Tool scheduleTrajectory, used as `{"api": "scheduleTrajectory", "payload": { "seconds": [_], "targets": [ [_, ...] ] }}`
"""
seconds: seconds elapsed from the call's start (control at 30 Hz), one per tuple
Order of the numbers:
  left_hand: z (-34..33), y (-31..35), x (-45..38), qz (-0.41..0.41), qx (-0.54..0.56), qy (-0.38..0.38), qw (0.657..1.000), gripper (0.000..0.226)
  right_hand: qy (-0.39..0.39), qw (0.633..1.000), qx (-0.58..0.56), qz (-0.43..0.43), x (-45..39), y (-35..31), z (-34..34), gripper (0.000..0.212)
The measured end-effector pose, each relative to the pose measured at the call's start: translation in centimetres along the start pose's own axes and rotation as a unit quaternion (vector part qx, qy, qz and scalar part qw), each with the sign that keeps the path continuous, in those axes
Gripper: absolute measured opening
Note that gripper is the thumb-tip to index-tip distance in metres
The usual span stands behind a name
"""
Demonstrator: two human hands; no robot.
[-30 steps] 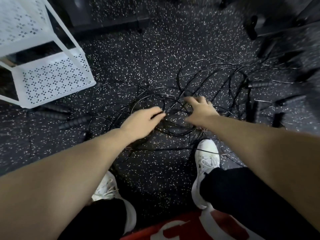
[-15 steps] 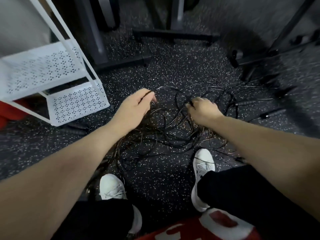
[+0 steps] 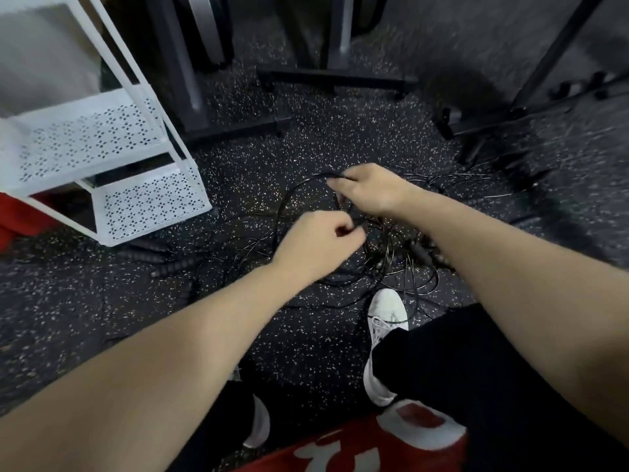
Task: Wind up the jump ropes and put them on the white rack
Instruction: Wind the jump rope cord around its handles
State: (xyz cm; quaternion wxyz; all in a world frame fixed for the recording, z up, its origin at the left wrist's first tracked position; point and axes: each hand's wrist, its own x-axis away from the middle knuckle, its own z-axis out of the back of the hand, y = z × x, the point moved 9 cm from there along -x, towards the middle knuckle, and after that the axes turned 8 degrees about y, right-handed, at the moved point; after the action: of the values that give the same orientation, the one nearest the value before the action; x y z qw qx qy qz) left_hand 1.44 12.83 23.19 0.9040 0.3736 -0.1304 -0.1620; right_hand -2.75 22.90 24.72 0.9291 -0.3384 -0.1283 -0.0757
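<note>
A tangle of thin black jump ropes (image 3: 377,264) lies on the speckled floor in front of my feet. My right hand (image 3: 372,190) pinches a strand and lifts a loop of rope (image 3: 289,202) off the pile. Lower and to the left, my left hand (image 3: 318,245) has its fingers curled round another part of the rope. Black ribbed handles (image 3: 170,265) lie on the floor near the rack's foot; more handles (image 3: 425,250) sit in the pile under my right forearm. The white perforated rack (image 3: 102,144) stands at the left with two shelves in view.
Dark metal equipment frames (image 3: 333,78) stand on the floor behind the pile, and another frame (image 3: 531,107) stands at the right. My white shoes (image 3: 388,311) are just short of the ropes. A red thing (image 3: 13,212) shows under the rack.
Both hands have closed on the rope and risen from the pile, pulling up a loop. The left hand was open before. The view has tilted up, showing more of the rack.
</note>
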Motion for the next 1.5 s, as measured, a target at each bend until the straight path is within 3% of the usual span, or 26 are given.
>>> {"api": "scheduleTrajectory", "payload": {
  "seconds": [0.03,0.1,0.13,0.17,0.3,0.43,0.53,0.63,0.77,0.87,1.03,1.13,1.2,1.27,1.33,1.43,1.5],
  "targets": [
    [-1.8,-0.8,-0.2,0.049,0.015,-0.059,0.997,0.021,-0.009,1.0,-0.011,-0.003,-0.1,0.0,-0.2,0.038],
    [-4.5,-1.9,-0.6,0.119,0.042,-0.143,0.982,0.052,-0.018,0.999,-0.046,-0.008,-0.2,-0.2,-0.7,0.038],
    [-5.2,-2.0,-1.1,0.134,0.054,-0.151,0.978,0.062,-0.02,0.998,-0.064,-0.008,-0.3,-0.4,-0.9,0.038],
    [-5.7,-2.0,-1.7,0.146,0.07,-0.14,0.977,0.062,-0.022,0.997,-0.08,-0.005,-0.5,-0.6,-1.1,0.037],
    [-6.6,-1.5,-3.1,0.199,0.158,-0.096,0.962,0.028,-0.02,0.992,-0.126,0.011,-1.0,-0.9,-0.9,0.036],
    [-6.7,-2.7,-4.0,0.239,0.26,-0.019,0.935,0.031,-0.056,0.979,-0.196,0.012,-1.3,0.6,-0.7,0.032],
    [-5.6,-4.0,-4.3,0.308,0.381,0.055,0.87,0.025,-0.116,0.969,-0.217,-0.034,-1.4,3.7,-1.8,0.045],
    [-4.6,-4.1,-3.7,0.35,0.454,0.085,0.815,0.031,-0.143,0.981,-0.127,-0.039,-1.0,6.3,-2.4,0.042],
    [-3.4,-3.5,-3.3,0.357,0.5,0.107,0.781,0.038,-0.218,0.974,0.053,-0.041,-0.1,10.3,-4.7,0.042],
    [-1.9,-3.9,-3.1,0.366,0.525,0.152,0.753,0.033,-0.174,0.976,0.119,-0.064,-0.4,12.7,-4.5,0.028],
    [0.7,-5.4,-3.0,0.368,0.562,0.222,0.707,0.029,-0.121,0.979,0.119,-0.116,-0.3,13.9,-3.3,0.055],
    [0.9,-5.7,-3.5,0.345,0.614,0.198,0.682,0.041,-0.056,0.985,0.126,-0.104,-1.1,12.2,-1.9,0.06],
    [0.9,-5.5,-3.9,0.327,0.617,0.164,0.697,0.053,-0.021,0.992,0.086,-0.094,-1.7,11.2,-1.3,0.059],
    [0.5,-4.6,-4.2,0.305,0.593,0.127,0.734,0.048,0.017,0.995,0.057,-0.078,-2.2,10.3,-0.6,0.06],
    [-0.6,-3.6,-4.2,0.284,0.529,0.082,0.795,0.033,0.044,0.997,0.044,-0.055,-2.6,9.3,0.0,0.051],
    [-3.5,-3.1,-3.9,0.266,0.341,-0.021,0.902,0.02,0.069,0.997,0.01,-0.038,-2.9,7.4,0.9,0.045],
    [-5.5,-3.4,-3.3,0.249,0.252,-0.078,0.932,0.018,0.07,0.997,-0.019,-0.031,-2.8,6.2,1.0,0.043]
  ]
}}
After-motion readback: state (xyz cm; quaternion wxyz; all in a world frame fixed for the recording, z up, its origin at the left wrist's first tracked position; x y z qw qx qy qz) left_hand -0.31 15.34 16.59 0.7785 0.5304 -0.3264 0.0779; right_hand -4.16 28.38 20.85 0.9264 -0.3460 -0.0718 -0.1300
